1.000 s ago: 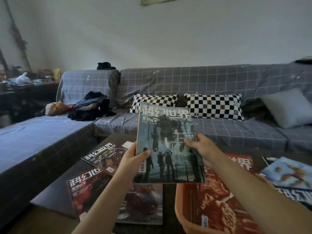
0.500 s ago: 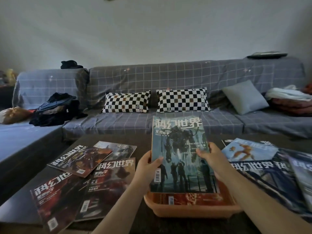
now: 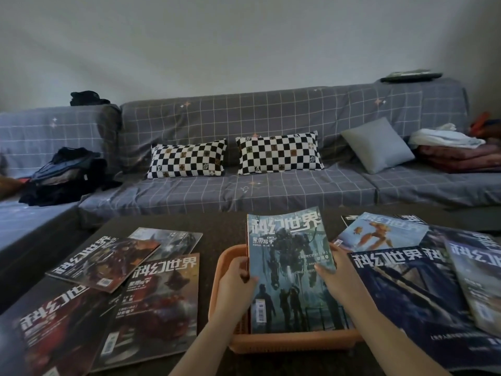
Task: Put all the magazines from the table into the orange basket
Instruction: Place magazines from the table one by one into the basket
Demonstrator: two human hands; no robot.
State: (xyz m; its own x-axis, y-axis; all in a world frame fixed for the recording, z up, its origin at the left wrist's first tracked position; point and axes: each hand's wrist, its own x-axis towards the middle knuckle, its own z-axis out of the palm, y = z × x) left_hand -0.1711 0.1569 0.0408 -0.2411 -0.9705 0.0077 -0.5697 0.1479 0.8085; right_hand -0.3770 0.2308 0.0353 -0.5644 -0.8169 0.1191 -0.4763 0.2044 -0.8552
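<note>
a teal-covered magazine (image 3: 291, 270) was held by both side edges, the left hand (image 3: 236, 278) curled round its left edge and the right hand (image 3: 334, 272) gripping its right edge, probably so that it stayed flat and square to the orange basket (image 3: 292, 341) while being lowered. its near end was already inside the basket, its far end tilted up over the rear rim. whether other copies lay beneath it could not be told, since the interior was hidden. four red and dark magazines (image 3: 160, 302) remained on the table (image 3: 222, 226) to the left, and a blue overlapping group (image 3: 412, 289) to the right, so the task was judged far from complete.
</note>
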